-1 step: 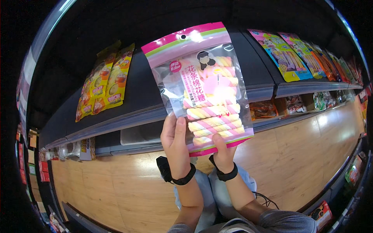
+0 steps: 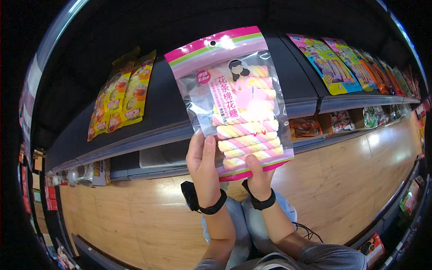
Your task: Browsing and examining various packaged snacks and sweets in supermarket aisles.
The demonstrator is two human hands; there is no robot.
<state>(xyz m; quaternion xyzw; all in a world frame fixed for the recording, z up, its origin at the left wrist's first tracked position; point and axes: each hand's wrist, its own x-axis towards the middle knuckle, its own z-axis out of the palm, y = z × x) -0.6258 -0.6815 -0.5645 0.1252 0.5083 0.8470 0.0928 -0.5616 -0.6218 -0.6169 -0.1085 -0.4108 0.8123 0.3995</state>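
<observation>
I stand in a shop. Dark shelves (image 2: 180,103) carry packaged snacks (image 2: 121,96). The floor (image 2: 360,180) is wood-patterned.

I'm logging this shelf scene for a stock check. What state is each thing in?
Candy bag: sealed, upright, held up before the shelf.
Left hand: grip on the bag's lower left edge.
Right hand: grip on the bag's bottom edge.
Yellow snack packs: lying on the dark shelf.
Colourful packs: lying in a row, right.

A dark shop shelf (image 2: 171,103) curves across the view, with yellow packets (image 2: 121,96) and bright colourful packets (image 2: 333,63) lying on it. Below runs a light wooden floor (image 2: 135,216), glossy with reflected light
</observation>
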